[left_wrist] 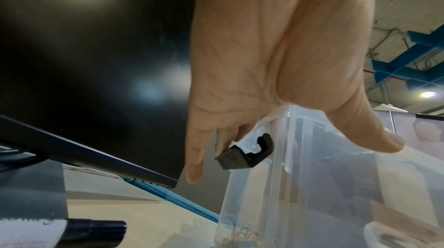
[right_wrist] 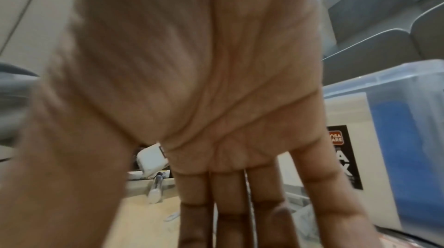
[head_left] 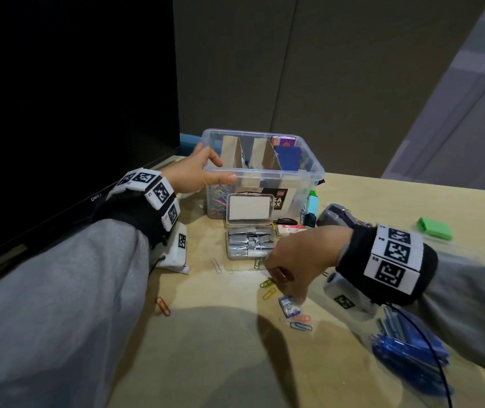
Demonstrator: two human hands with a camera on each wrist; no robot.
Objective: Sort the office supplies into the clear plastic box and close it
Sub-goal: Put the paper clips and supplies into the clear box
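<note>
Your left hand (head_left: 194, 172) grips the clear plastic box (head_left: 308, 169) rim. Right hand (head_left: 297, 260) pinches a small blue packet (head_left: 288, 306); lift cleanly, avoiding paper clips (head_left: 301, 325) on the tabletop (head_left: 220, 348).

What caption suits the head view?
Left hand steadies the clear box; right hand reaches down among paper clips.

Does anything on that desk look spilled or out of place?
Yes. Coloured paper clips lie scattered loose across the table, and a small case of staples sits open in front of the clear plastic box.
</note>
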